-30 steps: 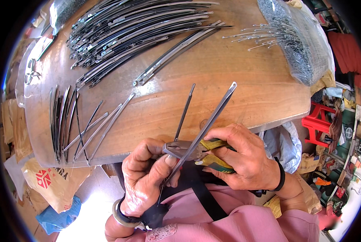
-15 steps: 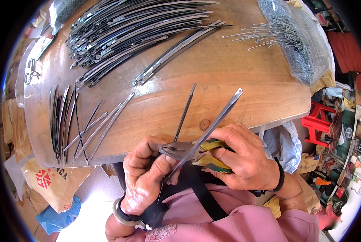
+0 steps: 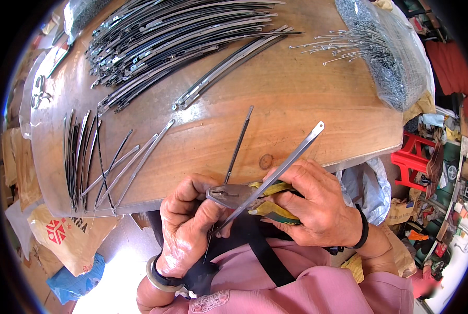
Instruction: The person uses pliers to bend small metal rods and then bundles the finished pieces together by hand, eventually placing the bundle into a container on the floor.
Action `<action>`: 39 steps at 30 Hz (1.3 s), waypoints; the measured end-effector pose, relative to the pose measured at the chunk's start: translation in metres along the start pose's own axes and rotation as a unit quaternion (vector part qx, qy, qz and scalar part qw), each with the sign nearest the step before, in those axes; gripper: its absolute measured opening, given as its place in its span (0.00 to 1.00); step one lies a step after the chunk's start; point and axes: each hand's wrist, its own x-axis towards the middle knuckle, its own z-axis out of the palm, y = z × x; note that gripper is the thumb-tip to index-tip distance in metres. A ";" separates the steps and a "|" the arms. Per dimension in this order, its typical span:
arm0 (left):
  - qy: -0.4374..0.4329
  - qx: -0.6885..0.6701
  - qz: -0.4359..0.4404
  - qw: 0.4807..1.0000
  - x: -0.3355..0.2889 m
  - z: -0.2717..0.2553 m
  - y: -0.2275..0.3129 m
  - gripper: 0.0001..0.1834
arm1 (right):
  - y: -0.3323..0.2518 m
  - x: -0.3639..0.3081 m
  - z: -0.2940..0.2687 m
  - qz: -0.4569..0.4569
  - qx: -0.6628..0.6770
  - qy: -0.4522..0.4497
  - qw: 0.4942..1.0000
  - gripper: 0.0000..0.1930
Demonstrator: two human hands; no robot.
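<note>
My right hand (image 3: pixel 317 206) is wrapped round the yellow-and-black handles of a pair of combination pliers (image 3: pixel 228 196). The jaws point left and look nearly closed, right at the fingertips of my left hand (image 3: pixel 189 222). That hand is pinched on a long silver metal strip (image 3: pixel 291 159) that looks like an umbrella rib. The strip slants up to the right across the pliers and ends in a holed tip. A thinner dark rib (image 3: pixel 239 144) rises from behind the jaws. My left fingers hide where the two parts meet, and what the jaws grip there is unclear.
A big pile of metal ribs (image 3: pixel 176 36) covers the table's far left. Several loose thin strips (image 3: pixel 82 162) lie at the near left. A clear bag of looped wires (image 3: pixel 396 63) sits at the far right. Beyond the wooden table's right edge stands a red stool (image 3: pixel 412 159).
The silver rib's upper end has swung to the right and slightly down. The pliers and both hands have barely shifted.
</note>
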 end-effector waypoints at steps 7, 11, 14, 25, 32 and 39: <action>-0.007 0.013 -0.029 0.999 -0.002 0.006 0.009 0.07 | 0.000 0.001 0.000 -0.003 -0.008 0.003 1.000 0.16; -0.024 0.006 -0.023 0.999 -0.004 0.005 0.003 0.07 | -0.001 0.001 -0.001 0.001 -0.007 0.003 1.000 0.16; -0.020 -0.002 -0.030 0.999 -0.004 0.005 0.002 0.07 | -0.002 0.001 0.000 0.004 -0.010 0.005 1.000 0.15; 0.013 -0.021 -0.024 0.999 -0.002 0.009 0.000 0.09 | -0.002 0.002 0.000 0.003 -0.017 0.007 1.000 0.14; -0.020 0.004 -0.030 0.999 -0.003 0.005 0.002 0.07 | -0.002 0.001 0.000 0.005 -0.015 0.003 1.000 0.15; -0.020 -0.005 -0.030 0.999 -0.001 0.008 0.002 0.07 | -0.001 0.001 0.001 0.001 -0.020 0.003 1.000 0.15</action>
